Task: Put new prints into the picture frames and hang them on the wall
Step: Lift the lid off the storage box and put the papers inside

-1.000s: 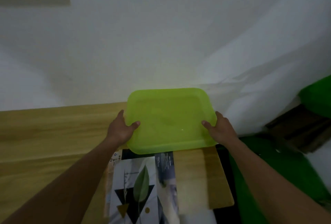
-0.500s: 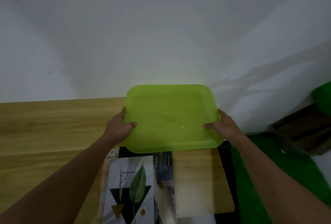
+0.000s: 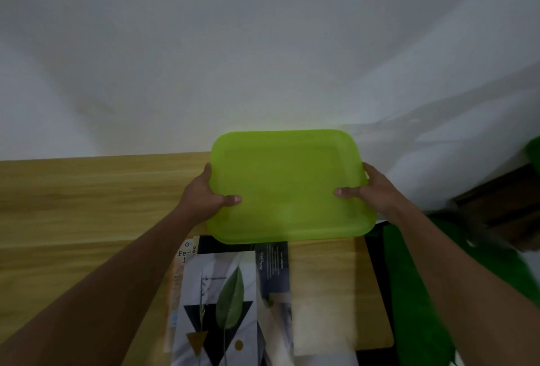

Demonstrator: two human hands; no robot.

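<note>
We are facing a white wall at twelve o'clock, above a wooden table. At centre we are holding a lime-green tray. The prints are lying on the table at six o'clock. Our left hand is gripping its nine o'clock edge, our right hand its three o'clock edge, thumbs on top. We are probably clearing space; next, the tray needs setting aside.
</note>
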